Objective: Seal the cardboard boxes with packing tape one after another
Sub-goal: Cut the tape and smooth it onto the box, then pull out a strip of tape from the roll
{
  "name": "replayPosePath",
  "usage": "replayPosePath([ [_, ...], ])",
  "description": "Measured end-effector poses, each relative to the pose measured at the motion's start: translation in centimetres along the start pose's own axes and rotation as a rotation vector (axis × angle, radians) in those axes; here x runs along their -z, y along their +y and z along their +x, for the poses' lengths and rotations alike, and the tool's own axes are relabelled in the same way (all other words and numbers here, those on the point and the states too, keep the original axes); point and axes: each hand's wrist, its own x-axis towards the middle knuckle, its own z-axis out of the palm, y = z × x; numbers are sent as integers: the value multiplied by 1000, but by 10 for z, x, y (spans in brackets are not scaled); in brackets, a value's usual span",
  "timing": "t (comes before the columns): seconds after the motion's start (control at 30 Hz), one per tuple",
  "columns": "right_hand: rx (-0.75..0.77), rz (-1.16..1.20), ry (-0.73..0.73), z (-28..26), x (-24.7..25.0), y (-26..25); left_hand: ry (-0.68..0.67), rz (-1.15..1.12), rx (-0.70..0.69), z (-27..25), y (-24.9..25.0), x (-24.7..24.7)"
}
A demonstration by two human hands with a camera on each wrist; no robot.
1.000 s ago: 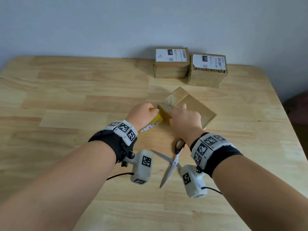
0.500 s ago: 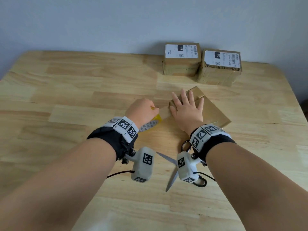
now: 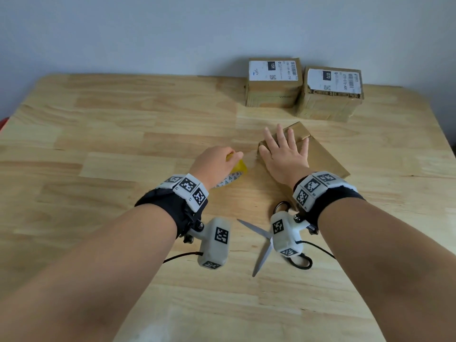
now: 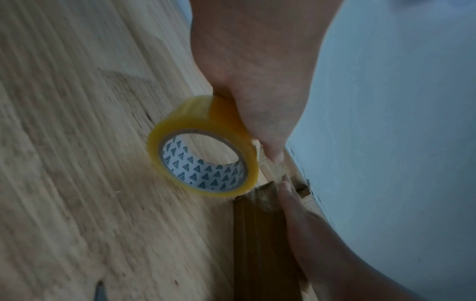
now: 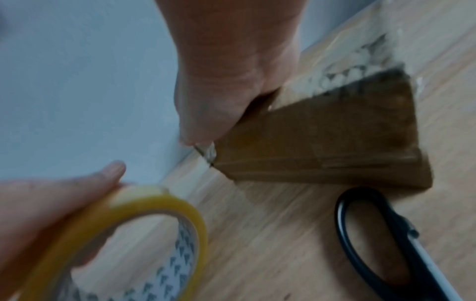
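A flat brown cardboard box (image 3: 320,156) lies on the wooden table (image 3: 123,134), right of centre. My right hand (image 3: 283,151) lies flat on its left end with fingers spread and straight. Just left of the box, my left hand (image 3: 217,161) grips a yellow roll of packing tape (image 3: 237,169) that has a white core printed with triangles. The left wrist view shows the tape roll (image 4: 203,146) held by the left hand (image 4: 257,114) just above the table, a short way from the box (image 4: 262,234). In the right wrist view the box (image 5: 335,138) and tape roll (image 5: 144,234) look blurred.
Two labelled cardboard boxes, one (image 3: 274,82) beside the other (image 3: 330,92), stand at the table's back edge by the wall. Black-handled scissors (image 3: 264,248) lie with blades apart on the table under my right wrist. The scissors handle (image 5: 373,234) sits next to the flat box.
My right hand went from curled at the box's near corner to flat and spread on its top. The left hand drew the tape roll leftward, away from the box.
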Motion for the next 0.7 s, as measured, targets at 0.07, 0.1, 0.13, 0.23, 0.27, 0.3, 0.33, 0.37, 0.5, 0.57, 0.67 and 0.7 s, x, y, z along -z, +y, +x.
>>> replayPosePath([
  [0.07, 48, 68, 56, -9, 6, 6, -31, 71, 22, -4, 4, 2],
  [0.1, 75, 65, 100, -16, 10, 8, -47, 127, 22, -7, 7, 3],
  [0.13, 104, 48, 138, -24, 13, 10, -59, 187, 21, -10, 9, 3],
  [0.23, 191, 22, 146, -56, 22, 11, -36, 282, -8, -17, 13, 2],
  [0.27, 221, 32, 127, -68, 24, 11, -25, 279, -15, -20, 13, 1],
  [0.3, 239, 47, 88, -80, 25, 11, -16, 262, -20, -24, 14, 0],
  [0.33, 250, 46, 38, -91, 23, 12, -14, 237, -18, -27, 16, -1],
  [0.37, 262, 24, -19, -99, 18, 13, -7, 206, -24, -31, 17, -3],
  [0.5, 277, -152, -289, -119, -11, 23, -6, 122, -25, -44, 24, -12],
  [0.57, 271, -257, -397, -126, -24, 29, 1, 105, -20, -49, 25, -16],
  [0.67, 249, -340, -426, -138, -34, 35, 23, 73, -6, -54, 23, -19],
  [0.7, 255, -352, -370, -141, -37, 36, 26, 63, -2, -55, 22, -19],
])
